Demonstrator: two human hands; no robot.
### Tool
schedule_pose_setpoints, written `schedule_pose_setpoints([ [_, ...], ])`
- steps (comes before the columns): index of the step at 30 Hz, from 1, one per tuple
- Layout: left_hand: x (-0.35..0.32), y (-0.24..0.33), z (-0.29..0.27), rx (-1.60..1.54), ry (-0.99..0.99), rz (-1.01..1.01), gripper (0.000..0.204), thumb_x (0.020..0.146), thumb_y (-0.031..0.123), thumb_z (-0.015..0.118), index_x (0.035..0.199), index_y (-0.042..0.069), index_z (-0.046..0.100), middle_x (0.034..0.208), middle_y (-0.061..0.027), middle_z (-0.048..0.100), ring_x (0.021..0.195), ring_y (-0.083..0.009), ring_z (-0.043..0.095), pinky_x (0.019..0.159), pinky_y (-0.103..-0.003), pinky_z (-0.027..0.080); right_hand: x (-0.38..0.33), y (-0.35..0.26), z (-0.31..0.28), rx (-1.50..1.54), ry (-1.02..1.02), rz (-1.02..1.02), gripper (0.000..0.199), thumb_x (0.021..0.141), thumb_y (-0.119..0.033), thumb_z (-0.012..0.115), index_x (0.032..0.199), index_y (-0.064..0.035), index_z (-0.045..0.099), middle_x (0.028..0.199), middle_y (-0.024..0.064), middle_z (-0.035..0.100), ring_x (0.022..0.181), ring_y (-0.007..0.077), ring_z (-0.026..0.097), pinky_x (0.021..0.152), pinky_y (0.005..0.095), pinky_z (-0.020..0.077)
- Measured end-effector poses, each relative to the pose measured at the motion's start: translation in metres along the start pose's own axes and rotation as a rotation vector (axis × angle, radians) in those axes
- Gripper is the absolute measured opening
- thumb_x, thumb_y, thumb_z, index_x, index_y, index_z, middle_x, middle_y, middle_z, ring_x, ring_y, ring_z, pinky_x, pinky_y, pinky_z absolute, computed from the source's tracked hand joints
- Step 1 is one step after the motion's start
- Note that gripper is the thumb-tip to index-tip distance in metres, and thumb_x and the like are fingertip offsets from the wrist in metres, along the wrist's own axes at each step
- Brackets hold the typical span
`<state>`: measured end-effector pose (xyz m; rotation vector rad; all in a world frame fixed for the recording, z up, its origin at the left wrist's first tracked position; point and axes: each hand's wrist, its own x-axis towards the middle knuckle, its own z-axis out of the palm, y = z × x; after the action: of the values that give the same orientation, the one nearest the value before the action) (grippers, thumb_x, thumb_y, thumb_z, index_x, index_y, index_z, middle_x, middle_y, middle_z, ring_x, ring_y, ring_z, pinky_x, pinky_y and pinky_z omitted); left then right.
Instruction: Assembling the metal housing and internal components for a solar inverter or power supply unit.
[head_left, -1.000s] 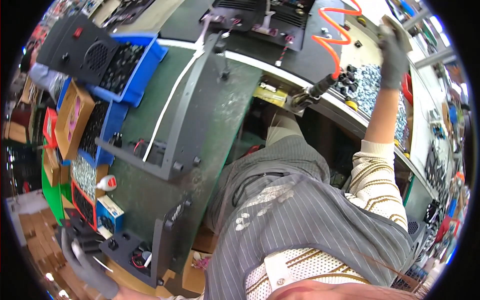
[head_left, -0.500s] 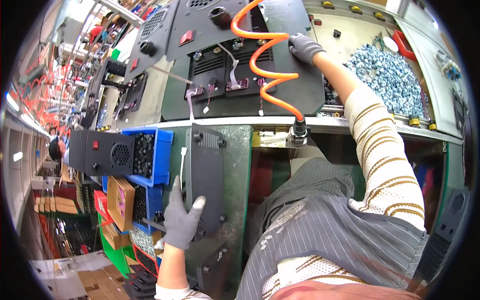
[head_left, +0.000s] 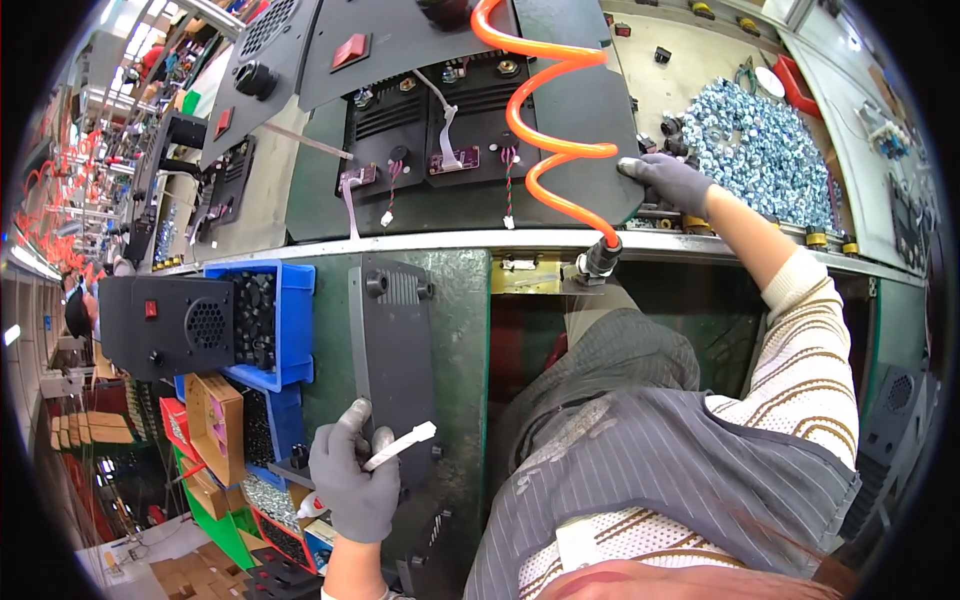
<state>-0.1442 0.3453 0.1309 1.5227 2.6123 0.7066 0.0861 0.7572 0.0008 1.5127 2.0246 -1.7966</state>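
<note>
A white cable (head_left: 402, 446) is gripped in the left hand (head_left: 355, 485), over the near part of a grey casing (head_left: 395, 340), while the right hand (head_left: 675, 183), its grip unclear, is at the right edge of a far dark board (head_left: 590, 110).

On my left I see a blue plastic bin (head_left: 296, 330) holding small black parts (head_left: 256, 322). Before me hangs a coiled orange hose (head_left: 588, 150); to my right lies a heap of small silvery metal pieces (head_left: 760, 150).

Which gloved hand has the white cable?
The left hand: the white cable sticks out from its grip. The right hand, at the edge of the dark board, shows no cable.
</note>
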Motion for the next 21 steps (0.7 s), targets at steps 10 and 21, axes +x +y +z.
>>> schedule_pose_setpoints([
  [10, -0.001, 0.002, -0.004, 0.039, 0.041, 0.054, 0.030, 0.071, 0.004, 0.067, 0.102, 0.005, 0.064, 0.066, -0.0057, 0.048, 0.056, -0.0199, 0.046, 0.053, -0.033, 0.037, 0.027, -0.047, 0.048, 0.004, -0.107, 0.036, 0.033, 0.091, -0.044, 0.052, 0.085, -0.0119, 0.057, 0.063, -0.0014, 0.044, 0.052, 0.0094, 0.040, 0.044, 0.0249, 0.0306],
  [21, 0.005, 0.004, -0.003, -0.010, 0.049, 0.021, 0.027, 0.072, 0.008, 0.068, 0.099, 0.008, 0.066, 0.072, -0.0075, 0.055, 0.060, -0.0237, 0.053, 0.055, -0.035, 0.041, 0.107, -0.122, 0.150, 0.160, -0.266, 0.013, 0.036, 0.090, -0.045, 0.053, 0.073, -0.0141, 0.047, 0.056, -0.0045, 0.041, 0.040, 0.0062, 0.035, 0.034, 0.0212, 0.0252],
])
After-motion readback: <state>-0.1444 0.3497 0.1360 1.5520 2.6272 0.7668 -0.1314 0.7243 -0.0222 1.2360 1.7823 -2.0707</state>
